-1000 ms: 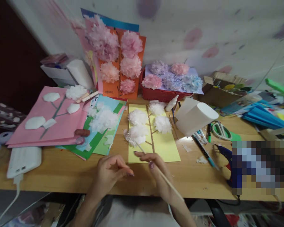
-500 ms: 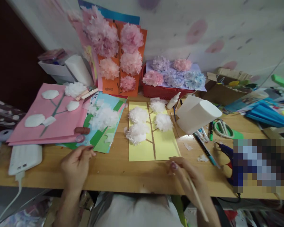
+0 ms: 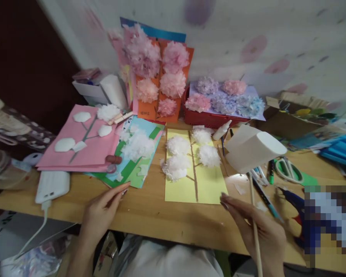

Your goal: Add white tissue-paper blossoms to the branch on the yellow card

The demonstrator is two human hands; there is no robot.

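My right hand [image 3: 253,225] has a thin wooden stick [image 3: 255,240] between its fingers; the stick slants past the back of the hand. Its fingertips are beside the lower right corner of a yellow sheet [image 3: 178,192]. On that sheet are a brown drawn stem [image 3: 195,181] with branches and several fluffy white paper blossoms [image 3: 208,156]. My left hand [image 3: 103,207] is over the table edge, fingers stretched out and holding nothing. Just beyond its fingertips lies a blue and green sheet [image 3: 155,132] bearing a heap of white tissue pieces [image 3: 138,144].
Pink sheets [image 3: 57,154] lie left, above a white power bank [image 3: 53,186]. An orange blossom picture [image 3: 145,109] stands behind. On the right are a white paper roll [image 3: 248,150], scissors [image 3: 290,169], pens and a blue glue gun [image 3: 294,200].
The view has shifted, so the table things appear further right. My left hand's curled fingers have straightened out. My right hand still holds the stick, which now points more upright.
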